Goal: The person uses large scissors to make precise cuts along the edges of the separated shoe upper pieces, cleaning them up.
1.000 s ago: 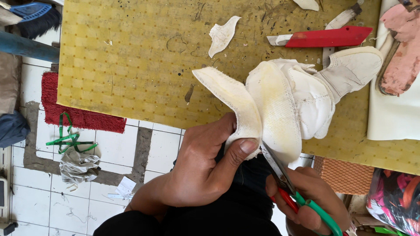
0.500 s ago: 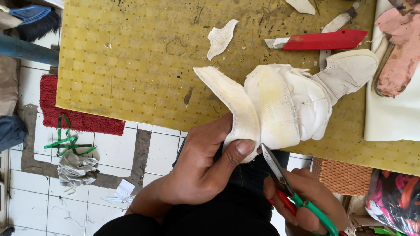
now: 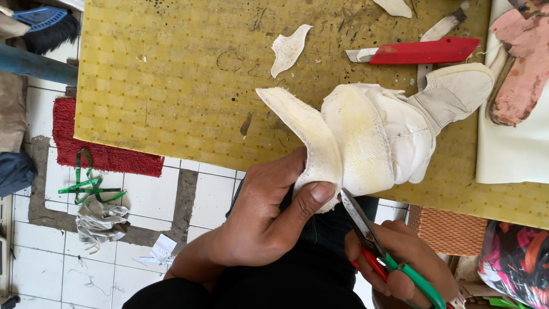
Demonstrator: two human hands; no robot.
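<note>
The left hand (image 3: 263, 217) pinches the lower edge of a white shoe upper (image 3: 372, 134) between thumb and fingers, holding it over the near edge of the yellow worktop (image 3: 171, 86). The right hand (image 3: 409, 260) has its fingers closed through the handles of scissors (image 3: 372, 237), whose blades touch the upper's edge beside the thumb. A red-handled knife (image 3: 417, 51) lies on the worktop beyond.

Mat (image 3: 171, 86) bare left; cutter (image 3: 423, 51) blocks right.
</note>
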